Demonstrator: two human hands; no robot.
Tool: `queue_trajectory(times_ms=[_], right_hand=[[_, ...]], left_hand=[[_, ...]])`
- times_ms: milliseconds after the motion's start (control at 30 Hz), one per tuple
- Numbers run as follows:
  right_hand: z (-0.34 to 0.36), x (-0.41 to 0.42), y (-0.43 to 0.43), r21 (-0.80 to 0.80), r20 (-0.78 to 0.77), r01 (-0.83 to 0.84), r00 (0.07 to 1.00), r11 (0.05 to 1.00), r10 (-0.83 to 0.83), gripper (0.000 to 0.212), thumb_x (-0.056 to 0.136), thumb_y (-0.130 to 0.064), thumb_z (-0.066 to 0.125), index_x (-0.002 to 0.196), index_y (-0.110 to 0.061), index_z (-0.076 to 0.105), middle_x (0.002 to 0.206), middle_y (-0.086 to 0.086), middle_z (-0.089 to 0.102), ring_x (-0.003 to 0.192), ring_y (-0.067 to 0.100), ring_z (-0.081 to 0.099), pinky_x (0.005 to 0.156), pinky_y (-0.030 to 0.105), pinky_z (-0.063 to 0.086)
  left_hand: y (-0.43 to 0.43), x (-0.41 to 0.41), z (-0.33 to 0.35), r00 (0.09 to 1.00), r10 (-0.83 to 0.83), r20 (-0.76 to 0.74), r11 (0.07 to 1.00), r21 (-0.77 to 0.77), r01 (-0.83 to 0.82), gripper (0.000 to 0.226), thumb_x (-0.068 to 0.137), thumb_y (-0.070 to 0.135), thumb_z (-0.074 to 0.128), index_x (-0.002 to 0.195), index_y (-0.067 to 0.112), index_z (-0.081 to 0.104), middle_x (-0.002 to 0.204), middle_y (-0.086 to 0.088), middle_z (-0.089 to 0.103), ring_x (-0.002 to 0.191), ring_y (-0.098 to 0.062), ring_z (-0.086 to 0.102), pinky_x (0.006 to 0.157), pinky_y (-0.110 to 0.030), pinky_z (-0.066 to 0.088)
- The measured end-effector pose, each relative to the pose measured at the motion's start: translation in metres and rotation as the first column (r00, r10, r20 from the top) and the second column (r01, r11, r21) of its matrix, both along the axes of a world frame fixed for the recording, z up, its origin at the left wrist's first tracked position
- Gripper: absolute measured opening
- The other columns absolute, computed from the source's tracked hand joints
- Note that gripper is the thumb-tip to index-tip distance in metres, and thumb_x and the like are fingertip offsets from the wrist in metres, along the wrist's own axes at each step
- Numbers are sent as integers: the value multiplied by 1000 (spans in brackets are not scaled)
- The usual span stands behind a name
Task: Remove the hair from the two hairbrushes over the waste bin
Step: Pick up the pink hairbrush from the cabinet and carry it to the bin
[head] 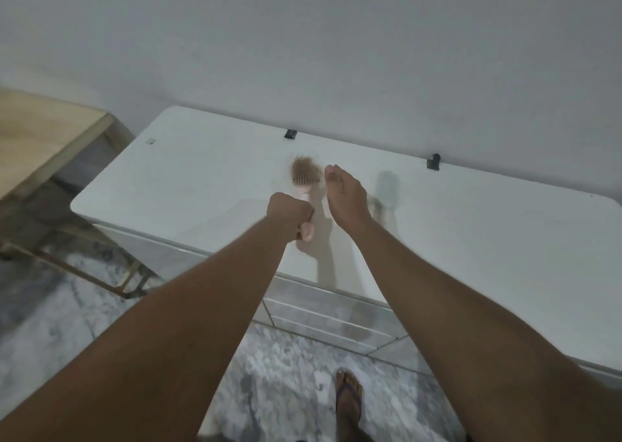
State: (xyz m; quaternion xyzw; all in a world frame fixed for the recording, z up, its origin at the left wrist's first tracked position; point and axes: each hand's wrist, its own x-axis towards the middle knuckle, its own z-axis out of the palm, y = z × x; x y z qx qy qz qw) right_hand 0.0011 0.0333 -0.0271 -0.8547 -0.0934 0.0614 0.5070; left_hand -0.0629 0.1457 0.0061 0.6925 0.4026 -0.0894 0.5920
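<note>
White glossy worktop (188, 172) is filling most of the view, its back edge sitting tight against a plain wall (303, 54), with two small black hinges (290, 134) sticking up there. The left hand (289, 211) is curling tight around the handle of the pink hairbrush (304, 181). Its head is carrying a wad of brownish hair (298, 167) and pointing toward the wall. The right hand (346, 199) is hovering just beside that head, fingers straight and together, gripping nothing. Can't really tell if the pink one is touching the surface.

The second hairbrush (387, 186), pale and pretty blurry, is lying just right of the right hand. A wooden table (43, 132) is standing near the worktop's rounded left corner, a strip of marbled floor (286, 374) running between them. Bare top is stretching out on both sides. A foot (348, 398) in a flip-flop is standing near the front edge.
</note>
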Motion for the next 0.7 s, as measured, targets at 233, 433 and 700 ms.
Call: queue_trajectory(times_ms=[233, 433, 700], right_hand=[[15, -61, 118, 42, 13, -249, 968, 967, 249, 49, 82, -76, 22, 95, -30, 29, 88, -15, 34, 88, 12, 33, 80, 30, 31], [16, -179, 235, 61, 11, -513, 858, 856, 513, 61, 83, -74, 24, 94, -19, 47, 101, -6, 56, 95, 14, 50, 90, 31, 40], [-43, -359, 308, 128, -102, -778, 606, 614, 789, 60, 94, -65, 35, 119, -18, 60, 124, -1, 62, 117, 17, 55, 104, 36, 41]], left_hand=[[97, -94, 14, 931, 336, 144, 940, 18, -342, 23, 79, 1, 76, 65, 9, 60, 86, -21, 73, 82, -37, 73, 71, -60, 58], [180, -224, -3, 807, 570, 153, 816, 4, -578, 15, 85, 4, 74, 97, 2, 66, 101, -18, 70, 87, -36, 71, 60, -44, 59], [220, -422, -87, 579, 815, 22, 579, 4, -815, 29, 81, 6, 78, 107, -1, 67, 100, -24, 70, 86, -36, 72, 56, -43, 59]])
